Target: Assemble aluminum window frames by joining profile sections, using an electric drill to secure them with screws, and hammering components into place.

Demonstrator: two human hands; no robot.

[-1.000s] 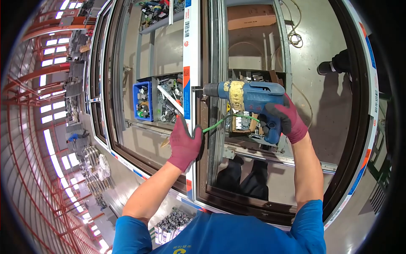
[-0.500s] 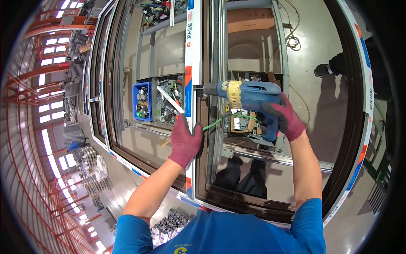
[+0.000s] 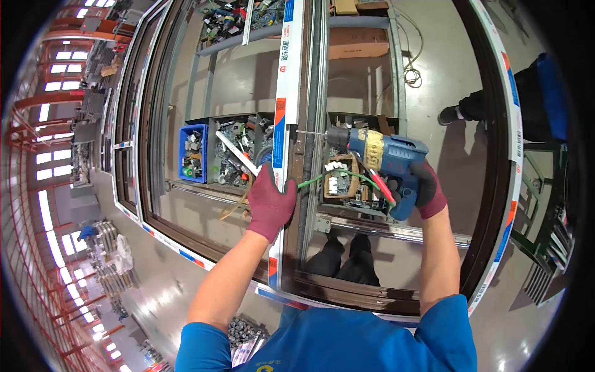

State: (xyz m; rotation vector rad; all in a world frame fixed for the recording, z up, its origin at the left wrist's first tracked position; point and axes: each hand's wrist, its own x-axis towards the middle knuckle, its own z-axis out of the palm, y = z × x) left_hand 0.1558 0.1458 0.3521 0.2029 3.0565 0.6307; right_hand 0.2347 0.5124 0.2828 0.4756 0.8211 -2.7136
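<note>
My right hand (image 3: pixel 427 189), in a maroon glove with dark fingertips, is closed round the handle of a blue corded power drill (image 3: pixel 403 152). A band of yellow tape wraps the drill's body. Its long thin bit (image 3: pixel 312 132) points left, with the tip close to the brown bar of a large window frame (image 3: pixel 297 204). My left hand (image 3: pixel 273 201), gloved alike, wraps the frame's white-taped middle bar, thumb on the right side and fingers on the left. A green cable (image 3: pixel 338 172) runs from beside my left thumb toward the drill handle.
Below the frame stand a blue bin (image 3: pixel 193 155) and trays of metal fittings (image 3: pixel 242 142); a white strip (image 3: pixel 235 152) lies across one. A cardboard box (image 3: pixel 341 177) holds white parts. Another person's leg (image 3: pixel 468 108) shows at right. A hose (image 3: pixel 412 74) lies coiled on the floor.
The drill has moved right, away from the bar, and its bit now shows between chuck and bar. My left hand keeps its grip on the bar. The view has shifted slightly.
</note>
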